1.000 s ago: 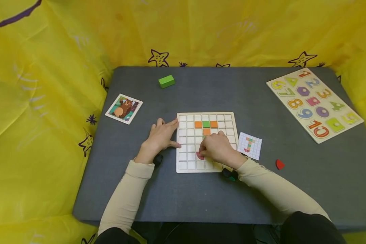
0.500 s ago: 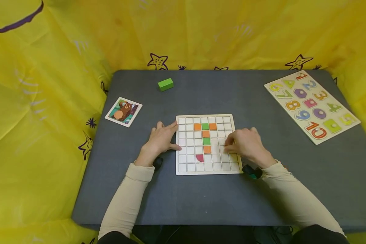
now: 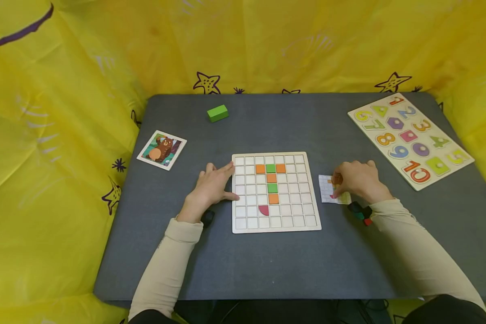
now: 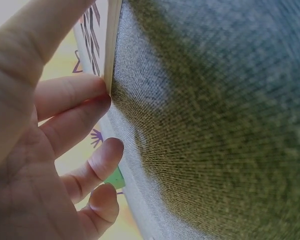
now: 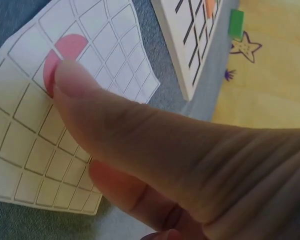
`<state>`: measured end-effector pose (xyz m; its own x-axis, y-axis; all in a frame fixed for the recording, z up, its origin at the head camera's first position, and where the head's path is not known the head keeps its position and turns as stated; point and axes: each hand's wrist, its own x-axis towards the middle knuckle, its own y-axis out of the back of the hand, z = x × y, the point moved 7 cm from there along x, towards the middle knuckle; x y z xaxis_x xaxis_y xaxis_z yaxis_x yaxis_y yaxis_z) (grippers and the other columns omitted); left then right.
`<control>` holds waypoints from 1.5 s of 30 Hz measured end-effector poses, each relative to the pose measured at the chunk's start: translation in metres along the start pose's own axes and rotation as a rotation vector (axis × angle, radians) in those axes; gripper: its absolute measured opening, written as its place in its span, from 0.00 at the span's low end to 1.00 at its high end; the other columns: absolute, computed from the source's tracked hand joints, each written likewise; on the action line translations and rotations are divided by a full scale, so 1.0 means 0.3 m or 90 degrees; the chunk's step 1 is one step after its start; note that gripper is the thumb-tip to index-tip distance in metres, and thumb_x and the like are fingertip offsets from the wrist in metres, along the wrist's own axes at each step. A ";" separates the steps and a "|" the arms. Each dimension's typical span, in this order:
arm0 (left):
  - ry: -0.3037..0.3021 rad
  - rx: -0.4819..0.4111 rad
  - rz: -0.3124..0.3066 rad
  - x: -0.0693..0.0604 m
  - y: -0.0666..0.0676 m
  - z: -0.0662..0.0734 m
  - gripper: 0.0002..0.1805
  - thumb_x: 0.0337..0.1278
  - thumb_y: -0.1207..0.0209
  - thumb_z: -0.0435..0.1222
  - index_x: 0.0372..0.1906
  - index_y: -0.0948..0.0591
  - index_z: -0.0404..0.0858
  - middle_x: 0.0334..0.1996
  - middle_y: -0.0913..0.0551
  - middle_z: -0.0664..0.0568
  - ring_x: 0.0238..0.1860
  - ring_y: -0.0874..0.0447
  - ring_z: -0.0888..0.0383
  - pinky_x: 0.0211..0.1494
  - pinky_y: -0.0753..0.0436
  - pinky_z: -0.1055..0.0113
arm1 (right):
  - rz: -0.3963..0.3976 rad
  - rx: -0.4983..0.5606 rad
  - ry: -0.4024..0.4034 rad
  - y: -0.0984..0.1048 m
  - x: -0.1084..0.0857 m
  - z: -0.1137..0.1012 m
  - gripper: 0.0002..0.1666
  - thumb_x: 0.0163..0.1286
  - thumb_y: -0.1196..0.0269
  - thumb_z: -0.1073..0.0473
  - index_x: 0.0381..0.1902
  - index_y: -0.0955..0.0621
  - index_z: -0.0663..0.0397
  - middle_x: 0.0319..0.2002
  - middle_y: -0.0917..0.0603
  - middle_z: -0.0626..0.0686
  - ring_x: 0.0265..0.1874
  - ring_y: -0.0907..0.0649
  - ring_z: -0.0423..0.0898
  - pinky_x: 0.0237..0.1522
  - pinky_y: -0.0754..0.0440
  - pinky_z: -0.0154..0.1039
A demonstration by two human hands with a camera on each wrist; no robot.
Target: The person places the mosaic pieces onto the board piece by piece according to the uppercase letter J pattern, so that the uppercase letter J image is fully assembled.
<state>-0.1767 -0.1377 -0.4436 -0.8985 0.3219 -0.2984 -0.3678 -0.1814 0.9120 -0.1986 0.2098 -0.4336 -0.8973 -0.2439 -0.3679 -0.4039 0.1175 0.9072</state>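
In the head view, a white grid board [image 3: 251, 223] lies mid-table with orange and green square tiles [image 3: 271, 178] in a T shape and a dark pink quarter-round tile [image 3: 264, 210] lower left. My left hand [image 3: 210, 186] touches the board's left edge with spread fingers; the left wrist view shows fingertips [image 4: 97, 90] against that edge. Right of the board, my right hand [image 3: 358, 180] holds a paper pattern card [image 3: 326, 191] with bent fingers. In the right wrist view the thumb [image 5: 80, 82] lies over the card's printed pink shape; the index finger is hidden.
A red piece [image 3: 368, 222] lies by the right wrist, partly hidden by the wrist camera. A number puzzle board [image 3: 409, 139] is at the right, a bear picture [image 3: 162, 149] at the left. A green block [image 3: 218, 113] stands at the back.
The right hand has let go of the dark pink tile on the board and moved right onto the card. The card is turned from its earlier angle. The left hand has stayed at the board's edge.
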 end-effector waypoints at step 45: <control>-0.011 -0.035 -0.003 -0.001 -0.009 -0.013 0.54 0.51 0.24 0.52 0.81 0.37 0.42 0.83 0.41 0.50 0.44 0.37 0.47 0.44 0.35 0.58 | -0.101 0.112 0.136 -0.018 -0.157 -0.004 0.05 0.63 0.26 0.54 0.29 0.13 0.45 0.26 0.15 0.39 0.29 0.24 0.38 0.34 0.27 0.33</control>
<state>-0.1763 -0.1410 -0.4471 -0.8922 0.3395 -0.2977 -0.3858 -0.2307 0.8933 -0.1540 0.2194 -0.4210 -0.7706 -0.4667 -0.4340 -0.5772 0.2224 0.7857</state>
